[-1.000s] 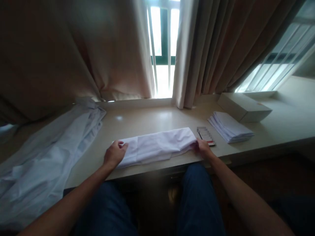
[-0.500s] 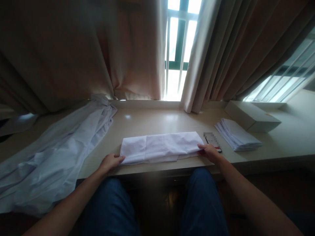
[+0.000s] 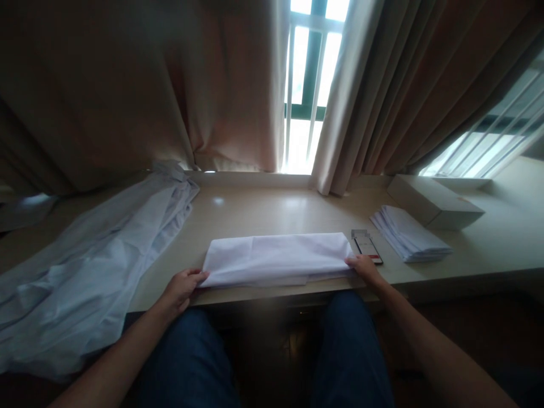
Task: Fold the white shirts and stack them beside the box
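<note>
A white cloth (image 3: 276,258), folded into a long flat strip, lies along the front of the pale table in front of me. My left hand (image 3: 182,288) pinches its near left corner between thumb and fingers. At the opposite end, my right hand (image 3: 363,267) grips the near right corner. The cloth looks stretched fairly smooth between both hands, with an under layer showing along its lower edge. Just beyond my right hand lies a phone (image 3: 369,248), its screen facing up.
A folded white stack of cloth (image 3: 410,235) sits at the right, before a pale box (image 3: 437,201). Loose white fabric (image 3: 97,255) heaps over the table's left side and hangs past its front edge. Curtains (image 3: 238,85) and a window (image 3: 306,79) stand behind the table (image 3: 255,207).
Both hands have drawn slightly outward, pulling the cloth tauter; its creases have smoothed. The cloth's upper edge sits a little lower, and more of the phone shows.
</note>
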Motion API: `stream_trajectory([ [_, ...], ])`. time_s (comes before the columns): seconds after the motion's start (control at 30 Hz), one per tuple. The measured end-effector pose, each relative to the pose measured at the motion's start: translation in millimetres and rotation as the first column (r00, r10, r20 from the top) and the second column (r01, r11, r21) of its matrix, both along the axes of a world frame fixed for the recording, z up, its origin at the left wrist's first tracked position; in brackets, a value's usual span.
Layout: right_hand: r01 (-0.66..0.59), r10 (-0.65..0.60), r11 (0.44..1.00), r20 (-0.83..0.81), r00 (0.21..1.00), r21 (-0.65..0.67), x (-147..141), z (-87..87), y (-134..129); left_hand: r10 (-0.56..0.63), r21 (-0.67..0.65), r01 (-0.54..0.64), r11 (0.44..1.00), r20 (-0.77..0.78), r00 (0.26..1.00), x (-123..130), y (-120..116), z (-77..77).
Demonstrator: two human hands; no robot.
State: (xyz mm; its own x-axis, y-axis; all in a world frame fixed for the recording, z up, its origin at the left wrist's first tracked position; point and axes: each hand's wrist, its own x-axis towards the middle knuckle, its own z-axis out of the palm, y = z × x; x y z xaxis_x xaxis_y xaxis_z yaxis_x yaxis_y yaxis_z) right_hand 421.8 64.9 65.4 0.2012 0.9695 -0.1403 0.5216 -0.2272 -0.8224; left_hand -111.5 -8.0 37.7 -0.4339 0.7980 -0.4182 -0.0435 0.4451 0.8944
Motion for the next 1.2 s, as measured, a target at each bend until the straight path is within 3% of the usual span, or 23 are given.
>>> stream_trajectory([
  [0.1,-0.067,0.066,0.998,0.146,0.987,0.005,1,-5.5,-8,-0.045,-0.018,0.043,0.999,-0.211,0.976,-1,-3,-4.0],
  [0.2,-0.148,0.143,0.989,0.214,0.966,0.006,3,-9.2,-18,-0.094,-0.038,0.086,0.996,-0.416,0.905,-2,-2,-1.8],
  [0.33,-0.220,0.201,0.975,0.309,0.930,0.027,6,-13.7,-34,-0.169,-0.087,0.145,0.986,-0.544,0.822,-4,0,2.6],
  [0.43,-0.214,0.179,0.975,0.375,0.910,0.054,6,-10.2,-36,-0.132,-0.069,0.113,0.991,-0.507,0.852,-4,3,4.7],
  [0.53,-0.160,0.107,0.979,0.349,0.931,0.129,1,3.0,-30,-0.042,-0.008,0.041,0.999,-0.280,0.959,-3,8,11.4],
  [0.63,-0.112,0.106,0.980,0.043,0.993,0.166,-3,16.6,-25,0.027,0.052,-0.025,0.998,-0.030,0.999,-2,10,24.0],
  [0.73,-0.041,0.067,0.996,-0.383,0.921,0.075,-4,18.2,-27,0.079,0.087,-0.084,0.993,0.064,0.995,0,3,34.2],
  [0.8,-0.001,0.016,0.999,-0.471,0.882,0.032,-3,11.7,-32,0.083,0.096,-0.091,0.991,0.079,0.993,0,-5,34.9],
  [0.9,0.025,-0.017,1.000,-0.459,0.888,0.012,2,-3.2,-41,0.035,0.104,-0.036,0.994,0.012,0.999,-1,-15,26.3],
  [1.0,0.009,-0.014,1.000,-0.378,0.926,-0.015,7,-15.3,-46,-0.068,0.099,0.086,0.991,-0.170,0.983,-4,-21,13.1],
  [1.1,-0.010,0.007,1.000,-0.181,0.983,-0.012,11,-19.1,-48,-0.210,0.065,0.247,0.967,-0.353,0.912,-6,-24,4.7],
  [1.2,-0.036,0.035,0.999,-0.099,0.994,-0.003,13,-17.5,-51,-0.243,0.051,0.298,0.953,-0.456,0.856,-6,-28,3.7],
])
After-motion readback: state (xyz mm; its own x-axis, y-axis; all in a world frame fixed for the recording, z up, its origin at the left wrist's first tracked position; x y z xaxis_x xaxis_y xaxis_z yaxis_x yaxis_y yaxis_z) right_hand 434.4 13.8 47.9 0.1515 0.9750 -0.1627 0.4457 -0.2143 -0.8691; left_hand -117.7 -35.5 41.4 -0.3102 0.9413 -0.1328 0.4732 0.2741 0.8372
